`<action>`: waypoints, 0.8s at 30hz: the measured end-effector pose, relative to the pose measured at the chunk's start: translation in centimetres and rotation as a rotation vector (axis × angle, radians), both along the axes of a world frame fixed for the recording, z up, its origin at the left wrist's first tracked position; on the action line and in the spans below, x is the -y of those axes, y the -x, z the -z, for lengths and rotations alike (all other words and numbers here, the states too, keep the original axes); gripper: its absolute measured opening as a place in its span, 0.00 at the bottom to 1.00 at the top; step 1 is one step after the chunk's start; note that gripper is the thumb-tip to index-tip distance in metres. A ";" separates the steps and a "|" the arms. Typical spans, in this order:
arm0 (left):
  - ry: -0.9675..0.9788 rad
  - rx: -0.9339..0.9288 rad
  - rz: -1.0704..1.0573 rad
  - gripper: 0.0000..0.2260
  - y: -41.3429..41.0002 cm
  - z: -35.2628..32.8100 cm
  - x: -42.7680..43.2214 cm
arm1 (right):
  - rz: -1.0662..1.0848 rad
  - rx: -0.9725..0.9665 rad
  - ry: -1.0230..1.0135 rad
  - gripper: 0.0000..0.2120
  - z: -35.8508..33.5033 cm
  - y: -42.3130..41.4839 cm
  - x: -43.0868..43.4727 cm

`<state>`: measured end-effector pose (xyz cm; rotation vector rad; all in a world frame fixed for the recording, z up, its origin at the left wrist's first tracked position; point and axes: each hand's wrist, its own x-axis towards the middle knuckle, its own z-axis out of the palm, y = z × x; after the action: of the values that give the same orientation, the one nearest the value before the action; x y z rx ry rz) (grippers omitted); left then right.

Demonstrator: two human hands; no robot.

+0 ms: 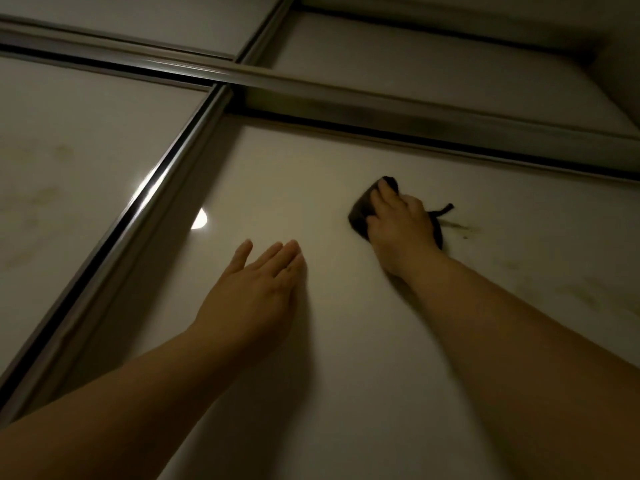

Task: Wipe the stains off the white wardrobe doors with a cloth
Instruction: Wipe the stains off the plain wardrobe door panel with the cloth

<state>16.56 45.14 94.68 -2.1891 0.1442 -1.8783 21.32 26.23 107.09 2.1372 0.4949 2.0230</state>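
Observation:
A white wardrobe door panel [346,341] fills most of the view, seen from below in dim light. My right hand [398,223] presses a dark cloth [360,216] flat against the panel. A dark streaky stain [460,227] lies just right of the cloth, and fainter smudges [588,289] spread toward the right edge. My left hand [259,282] rests flat on the same panel, fingers together and extended, holding nothing, to the lower left of the cloth.
A metal frame strip [149,202] separates this panel from the left door panel [69,168], which carries faint yellowish marks. A horizontal metal rail [381,109] runs above. More panels lie above the rail. A lamp reflection [200,220] glints near the frame.

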 end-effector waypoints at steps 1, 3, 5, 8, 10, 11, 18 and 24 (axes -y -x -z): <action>-0.004 -0.001 -0.003 0.32 0.0 0.0 0.0 | -0.034 -0.009 0.028 0.23 0.2 0.2 -1.0; -0.003 0.001 0.000 0.33 0.0 -0.1 0.0 | -0.096 -0.007 0.097 0.24 1.9 0.9 -2.1; 0.004 0.007 0.013 0.30 0.0 -0.1 0.2 | -0.178 -0.025 0.148 0.25 5.3 0.5 -1.5; 0.013 0.022 0.038 0.25 0.1 0.0 0.2 | -0.205 0.003 0.211 0.31 9.8 0.3 1.7; 0.004 0.034 0.071 0.27 0.4 0.2 0.4 | -0.149 0.041 0.158 0.30 8.9 -0.4 4.4; 0.000 0.032 0.093 0.26 0.5 0.3 0.5 | -0.126 0.050 0.088 0.29 7.6 -1.0 5.4; -0.025 0.007 0.192 0.24 -0.8 0.1 2.0 | -0.110 -0.022 -0.081 0.25 5.7 -0.3 1.0; -0.023 -0.022 0.185 0.25 -1.2 0.4 1.9 | -0.170 0.045 0.159 0.26 14.2 -0.3 3.4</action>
<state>17.72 43.21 94.26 -2.2501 0.3829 -1.9361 21.62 22.87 92.86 2.0133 0.8270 2.0340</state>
